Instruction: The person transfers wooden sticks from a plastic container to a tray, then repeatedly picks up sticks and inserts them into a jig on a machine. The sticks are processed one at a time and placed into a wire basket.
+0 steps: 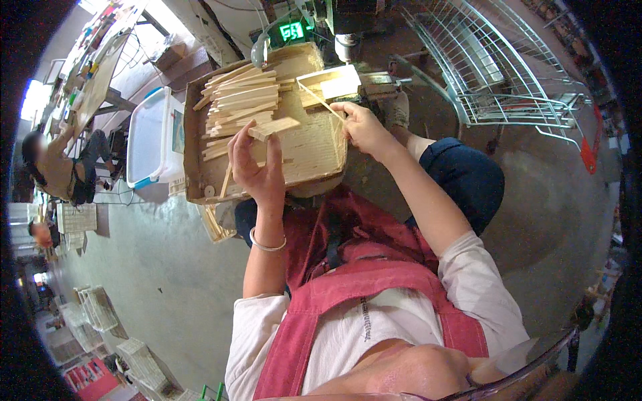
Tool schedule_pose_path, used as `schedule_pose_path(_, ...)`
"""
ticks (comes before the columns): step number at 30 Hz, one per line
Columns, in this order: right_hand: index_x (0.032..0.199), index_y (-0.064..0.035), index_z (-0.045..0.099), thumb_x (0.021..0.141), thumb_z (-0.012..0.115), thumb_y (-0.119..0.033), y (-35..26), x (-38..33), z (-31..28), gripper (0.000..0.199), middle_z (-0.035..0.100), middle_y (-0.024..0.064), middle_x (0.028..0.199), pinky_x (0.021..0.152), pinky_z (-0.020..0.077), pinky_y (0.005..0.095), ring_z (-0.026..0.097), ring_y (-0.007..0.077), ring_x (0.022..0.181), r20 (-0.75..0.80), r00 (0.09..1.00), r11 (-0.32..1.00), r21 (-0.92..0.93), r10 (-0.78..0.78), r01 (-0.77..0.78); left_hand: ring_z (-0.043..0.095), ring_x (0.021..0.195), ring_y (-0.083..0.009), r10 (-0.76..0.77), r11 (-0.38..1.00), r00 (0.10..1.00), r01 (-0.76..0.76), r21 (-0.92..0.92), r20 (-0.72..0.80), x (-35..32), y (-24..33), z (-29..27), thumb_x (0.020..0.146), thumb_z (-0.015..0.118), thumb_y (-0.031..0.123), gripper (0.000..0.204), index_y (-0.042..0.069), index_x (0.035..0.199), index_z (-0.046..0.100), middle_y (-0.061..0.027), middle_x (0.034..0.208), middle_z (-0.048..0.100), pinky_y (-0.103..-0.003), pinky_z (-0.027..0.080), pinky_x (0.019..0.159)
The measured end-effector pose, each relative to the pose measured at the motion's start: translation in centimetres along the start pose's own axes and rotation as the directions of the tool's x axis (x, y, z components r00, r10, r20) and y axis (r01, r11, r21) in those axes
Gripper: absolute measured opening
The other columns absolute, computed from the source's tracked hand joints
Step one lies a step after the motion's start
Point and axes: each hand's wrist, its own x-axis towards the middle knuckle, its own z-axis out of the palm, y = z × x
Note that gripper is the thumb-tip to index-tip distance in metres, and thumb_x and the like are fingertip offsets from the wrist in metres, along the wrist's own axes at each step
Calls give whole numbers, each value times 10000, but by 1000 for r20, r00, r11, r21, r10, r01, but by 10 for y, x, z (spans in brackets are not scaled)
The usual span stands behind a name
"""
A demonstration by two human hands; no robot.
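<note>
My left hand (253, 164) is raised over a shallow cardboard box, pinching a short flat wooden piece (279, 126) between thumb and fingers. A thin wooden stick (314, 95) slants up from my right hand (361, 128), whose closed fingers grip its lower end. Its upper end lies in front of a lit, pale wooden block (338, 83) on the machine; I cannot tell if they touch. Many pale wooden sticks (244, 95) lie side by side in the left part of the cardboard box (267, 192).
The machine's spindle (346, 45) stands above the block, near a green lit display (291, 31). A wire cart (495, 73) is at the far right. Left of the box stands a clear plastic bin (148, 142). Another person (60, 167) sits at a long bench further left.
</note>
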Motion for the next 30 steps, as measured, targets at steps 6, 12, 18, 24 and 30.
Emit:
schedule_pose_path(6, 1256, 40, 624, 844, 835, -204, -59, -40, 18, 524, 688, 16, 818, 631, 487, 235, 574, 50, 689, 315, 949, 999, 40, -7, -6, 578, 930, -141, -163, 958, 933, 228, -174, 322, 4, 23, -1, 835, 752, -3, 432, -9, 1252, 642, -26, 1030, 640, -282, 483, 879)
schedule_pose_path(12, 1144, -29, 701, 933, 738, -186, -65, -50, 29, 266, 506, -101, 664, 448, 314, 179, 400, -12, 518, 73, 997, 956, 292, 6, -27, 596, 1018, -114, -310, 778, 842, 491, -392, 440, -12, 26, 11, 919, 741, 105, 546, -1, 1404, 516, -31, 1149, 628, -269, 496, 876)
schedule_pose_path(18, 1119, -46, 658, 957, 714, -257, -44, -41, 37, 272, 484, -73, 657, 365, 226, 203, 337, 7, 424, -4, 988, 797, 592, 153, -121, 594, 922, -82, -497, 711, 666, 680, -179, 557, -54, 21, 5, 1006, 640, 146, 287, -28, 1234, 627, -9, 1031, 654, -241, 494, 820)
schedule_pose_path(24, 1366, -123, 427, 965, 501, -114, -14, -51, 8, 408, 500, 12, 778, 381, 264, 227, 367, 57, 499, -255, 903, 904, 347, 347, -250, 618, 824, -86, -568, 684, 643, 716, -140, 514, -53, -3, -3, 1007, 644, 196, 276, -18, 1181, 662, -28, 969, 700, -224, 488, 724)
schedule_pose_path(30, 1381, -142, 455, 908, 433, 3, 35, -35, -11, 496, 512, 19, 769, 399, 313, 246, 400, 79, 515, -401, 873, 960, 77, 277, -269, 625, 852, -95, -599, 652, 625, 744, -150, 500, -51, -4, -5, 995, 655, 170, 283, -55, 1167, 664, -37, 991, 698, -248, 518, 790)
